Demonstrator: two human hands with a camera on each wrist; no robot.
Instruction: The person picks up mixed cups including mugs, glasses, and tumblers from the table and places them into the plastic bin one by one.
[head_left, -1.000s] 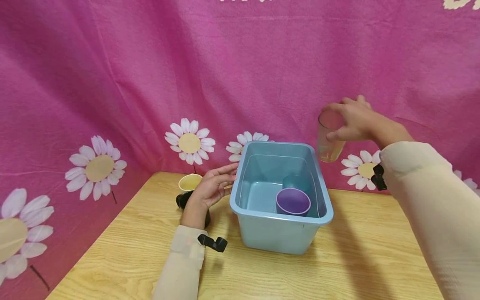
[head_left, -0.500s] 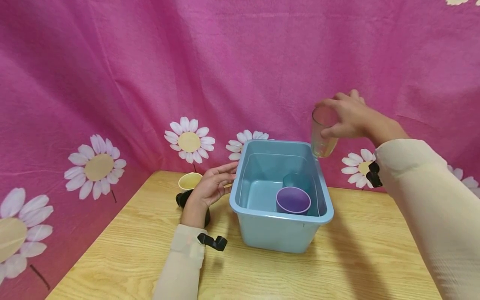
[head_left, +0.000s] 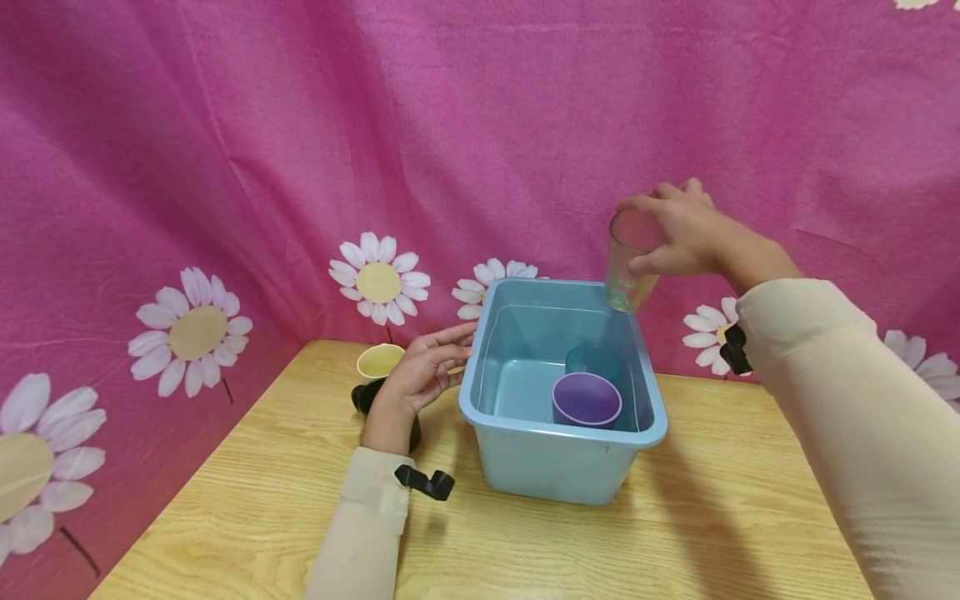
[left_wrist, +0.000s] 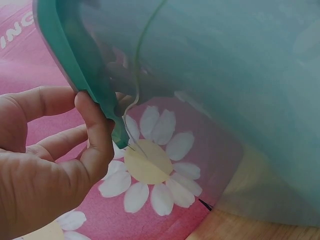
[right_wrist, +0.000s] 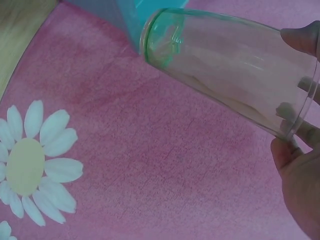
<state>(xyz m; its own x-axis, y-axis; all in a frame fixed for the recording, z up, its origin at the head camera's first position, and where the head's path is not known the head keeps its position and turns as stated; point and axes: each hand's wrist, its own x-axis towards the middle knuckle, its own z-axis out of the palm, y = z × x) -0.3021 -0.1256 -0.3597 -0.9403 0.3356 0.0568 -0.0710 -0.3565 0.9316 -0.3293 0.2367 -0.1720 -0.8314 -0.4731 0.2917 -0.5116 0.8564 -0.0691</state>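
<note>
There are two hands [head_left: 429, 367] [head_left: 693, 233], one tub [head_left: 558, 467], one glass [head_left: 622, 260] and three coloured cups [head_left: 587, 400] [head_left: 592, 362] [head_left: 380, 361]

A: What do we record of the clothing?
B: We note a beige left sleeve [head_left: 360, 533] and a matching right sleeve [head_left: 832, 383].
A: Attachments?
B: We log an angular black left clip [head_left: 441, 487] and a black right clip [head_left: 735, 350].

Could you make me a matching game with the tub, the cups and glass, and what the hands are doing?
1. clear glass
2. purple cup
3. yellow cup
4. blue tub

A. Inside the blue tub
B. Touched by the left hand
C. Held up by the right hand
D. Left of the blue tub

Pairs: 1-C, 2-A, 3-D, 4-B
</note>
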